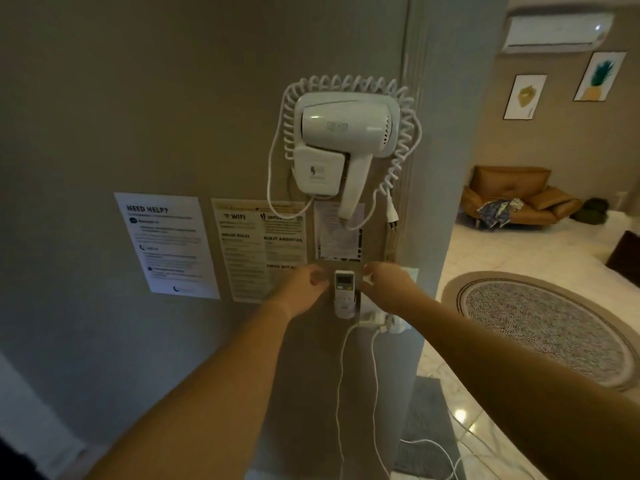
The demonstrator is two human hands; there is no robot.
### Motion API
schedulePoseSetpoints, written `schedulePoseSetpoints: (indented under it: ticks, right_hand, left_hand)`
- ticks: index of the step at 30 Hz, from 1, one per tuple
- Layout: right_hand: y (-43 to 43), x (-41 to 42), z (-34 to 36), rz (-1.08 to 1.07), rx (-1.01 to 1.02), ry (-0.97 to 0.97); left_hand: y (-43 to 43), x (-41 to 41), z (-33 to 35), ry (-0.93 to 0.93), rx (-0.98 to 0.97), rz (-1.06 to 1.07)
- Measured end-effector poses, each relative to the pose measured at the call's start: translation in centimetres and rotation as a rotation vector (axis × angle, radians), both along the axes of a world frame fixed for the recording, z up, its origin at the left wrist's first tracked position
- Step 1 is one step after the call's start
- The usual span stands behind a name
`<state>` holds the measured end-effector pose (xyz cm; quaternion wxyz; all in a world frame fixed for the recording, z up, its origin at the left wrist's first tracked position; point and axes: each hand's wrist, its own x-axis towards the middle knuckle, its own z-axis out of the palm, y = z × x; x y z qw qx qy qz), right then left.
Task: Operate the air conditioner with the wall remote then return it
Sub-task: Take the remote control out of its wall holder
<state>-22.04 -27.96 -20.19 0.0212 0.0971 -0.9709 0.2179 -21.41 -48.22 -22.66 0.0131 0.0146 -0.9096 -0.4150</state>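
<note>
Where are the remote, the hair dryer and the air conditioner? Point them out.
remote (pixel 344 280): head view, on its small screen, above the wall holder.
hair dryer (pixel 343 128): head view, on the side of its white body.
air conditioner (pixel 554 31): head view, on its front panel, top right.

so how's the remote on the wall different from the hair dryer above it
The remote is small and flat, standing upright in a little cradle; the hair dryer is far bulkier, lying sideways in its wall mount with the handle hanging down. The hair dryer has a coiled cord looped around it; the remote has none. Both hands flank the remote, none the hair dryer. Both are white and wall-mounted.
</note>
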Motion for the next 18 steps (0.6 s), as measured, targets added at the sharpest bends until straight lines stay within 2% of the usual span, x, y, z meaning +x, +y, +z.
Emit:
schedulePoseSetpoints:
  ticks: [5,12,18]
  right_hand:
    - [-0.9,-2.2,-1.4,-0.020,0.027,-0.016]
    - [-1.8,-3.7,-2.1,-0.034,0.098,-0.007]
    - [-2.5,-4.5,-2.2,-0.049,0.125,-0.077]
  left_hand:
    - [0.1,-1.5,-1.6,-0.050,0.045,-0.036]
    - [0.4,-3.1,-3.1,0.003,0.081,-0.063]
    - [0.4,-3.8,-3.5,0.058,0.069,-0.084]
